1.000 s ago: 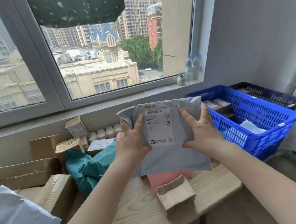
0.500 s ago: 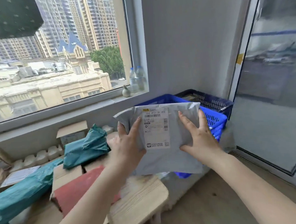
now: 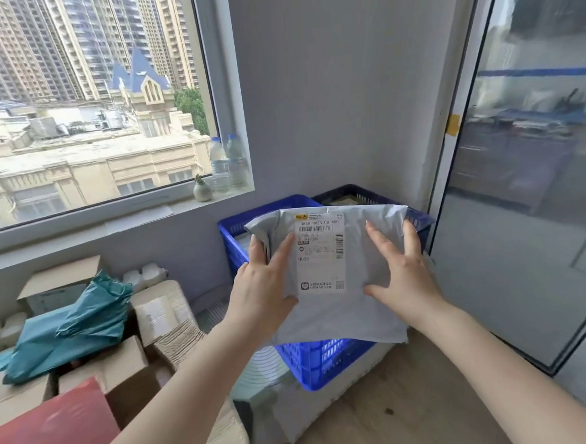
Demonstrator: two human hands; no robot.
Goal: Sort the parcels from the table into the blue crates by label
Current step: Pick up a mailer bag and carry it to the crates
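The grey parcel [image 3: 336, 281], a soft, crinkled plastic mailer with a white printed label [image 3: 321, 252], hangs in front of the bright blue crate [image 3: 320, 361], held up between your hands. Your left hand [image 3: 265, 288] grips its left edge, thumb across the front; your right hand [image 3: 401, 273] grips the right edge the same way. That crate, a rigid lattice-walled plastic basket, already holds some parcels, and a darker crate [image 3: 348, 192] sits just behind it. Plenty is left, I judge: left of the blue crate lie cardboard boxes [image 3: 129, 365], a teal bag [image 3: 75, 327] and a red mailer [image 3: 54, 432], still unsorted.
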